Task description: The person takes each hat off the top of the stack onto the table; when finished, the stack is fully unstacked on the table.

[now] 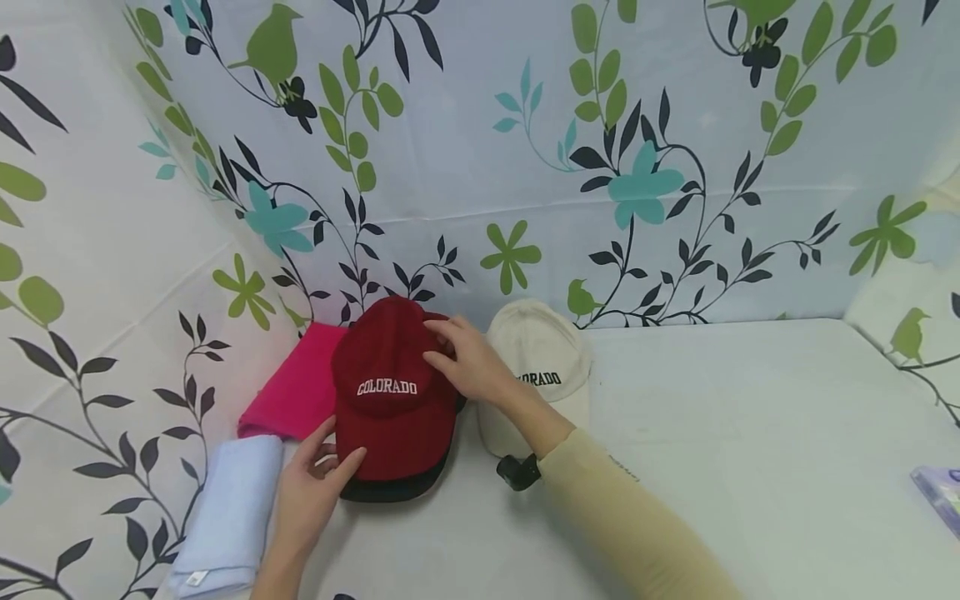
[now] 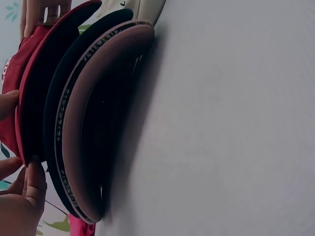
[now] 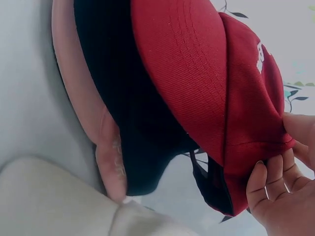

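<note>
A red baseball cap (image 1: 393,350) lettered COLORADO is held between both hands. My left hand (image 1: 311,483) pinches the left edge of its brim, thumb on top. At the crown's right side, my right hand (image 1: 472,358) grips the fabric near the back opening between thumb and fingers. Beneath the red cap is a black cap (image 3: 133,108), and under that a pink cap (image 2: 78,123), nested together on the white table. The wrist views show a gap between the red brim and the black one. A cream cap (image 1: 528,333) stands to the right, partly hidden by my right forearm.
A bright pink folded cloth (image 1: 292,396) lies behind and left of the caps. In front of it sits a folded light blue towel (image 1: 232,500). At the table's far right edge is a purple packet (image 1: 939,496). A leaf-patterned curtain (image 1: 465,183) hangs behind the table.
</note>
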The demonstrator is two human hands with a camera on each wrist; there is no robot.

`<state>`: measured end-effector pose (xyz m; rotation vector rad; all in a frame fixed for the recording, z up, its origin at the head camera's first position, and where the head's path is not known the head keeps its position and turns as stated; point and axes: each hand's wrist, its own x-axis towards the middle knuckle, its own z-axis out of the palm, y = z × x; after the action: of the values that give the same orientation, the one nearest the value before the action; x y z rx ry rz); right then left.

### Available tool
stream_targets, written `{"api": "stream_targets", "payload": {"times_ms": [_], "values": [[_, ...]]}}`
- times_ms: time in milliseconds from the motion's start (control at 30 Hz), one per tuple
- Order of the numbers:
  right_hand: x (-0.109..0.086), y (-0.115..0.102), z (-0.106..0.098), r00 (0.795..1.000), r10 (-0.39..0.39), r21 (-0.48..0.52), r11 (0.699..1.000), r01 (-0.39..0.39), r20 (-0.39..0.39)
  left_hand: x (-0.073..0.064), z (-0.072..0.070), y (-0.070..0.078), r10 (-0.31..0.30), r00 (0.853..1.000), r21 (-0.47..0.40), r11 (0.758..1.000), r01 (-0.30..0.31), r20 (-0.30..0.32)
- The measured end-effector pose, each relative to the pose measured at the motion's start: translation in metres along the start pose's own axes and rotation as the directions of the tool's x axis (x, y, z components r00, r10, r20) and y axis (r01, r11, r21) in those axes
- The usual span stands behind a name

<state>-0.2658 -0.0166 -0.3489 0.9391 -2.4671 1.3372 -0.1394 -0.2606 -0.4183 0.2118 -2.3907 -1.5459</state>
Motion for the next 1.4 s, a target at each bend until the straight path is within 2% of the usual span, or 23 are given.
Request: {"api": "stream_targets", "payload": {"times_ms": [167,467,733,867,1067,1233,1400], "values": [[-0.001,-0.002,-0.009,0.999,-0.031,-0.004,1.0,0.031,-0.012,-0.001,0.004,0.004,0.055,0.998,-0.029,0.998,-0.055,-0.001],[-0.004,-0.005,-0.028,1.0,-0.005,0.024,1.0,0.005,-0.009,0.001,0.012,0.015,0.099,0.995,-0.041,0.994,-0.099,0.007],[-0.006,-0.003,-0.046,0.999,-0.039,-0.005,0.999,0.038,-0.028,0.002,0.024,0.024,0.159,0.987,-0.092,0.983,-0.156,0.021],[-0.009,0.001,-0.056,0.998,-0.042,-0.007,0.999,0.042,-0.048,0.004,0.033,0.029,0.166,0.985,-0.119,0.98,-0.161,0.039],[-0.016,0.009,-0.073,0.997,-0.021,-0.005,1.0,0.021,-0.069,0.009,0.05,0.037,0.217,0.975,-0.159,0.965,-0.208,0.046],[-0.022,0.015,-0.088,0.997,-0.004,-0.01,1.0,0.003,-0.072,0.01,0.064,0.045,0.216,0.974,-0.181,0.963,-0.201,0.069],[-0.029,0.019,-0.104,0.995,-0.02,-0.018,1.0,0.018,-0.101,0.013,0.082,0.051,0.235,0.969,-0.207,0.955,-0.214,0.08]]}}
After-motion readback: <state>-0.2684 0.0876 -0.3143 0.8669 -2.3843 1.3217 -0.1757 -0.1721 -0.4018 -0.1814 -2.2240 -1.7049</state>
